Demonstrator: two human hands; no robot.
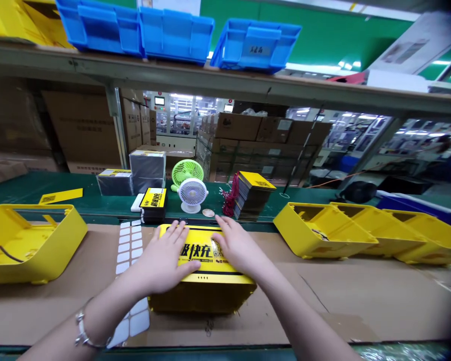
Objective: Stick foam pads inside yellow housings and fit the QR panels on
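A yellow housing [203, 296] stands on the cardboard-covered bench in front of me, its top bearing a yellow label [201, 250] with black lettering. My left hand [169, 258] lies flat on the label's left part, fingers spread. On the right part rests my right hand [236, 243], its fingers stretched toward the back edge and the palm over the label's side. Neither hand is wrapped round anything. To the left, partly under my left forearm, is a sheet of white rounded stickers [130, 245].
Open yellow housings stand at the left [56, 245] and right [323, 240]. Behind are a white fan [193, 194], a green fan [187, 172], a stack of yellow labels [253, 193] and black-yellow cards [154, 203]. Blue bins [257, 47] sit on the shelf above.
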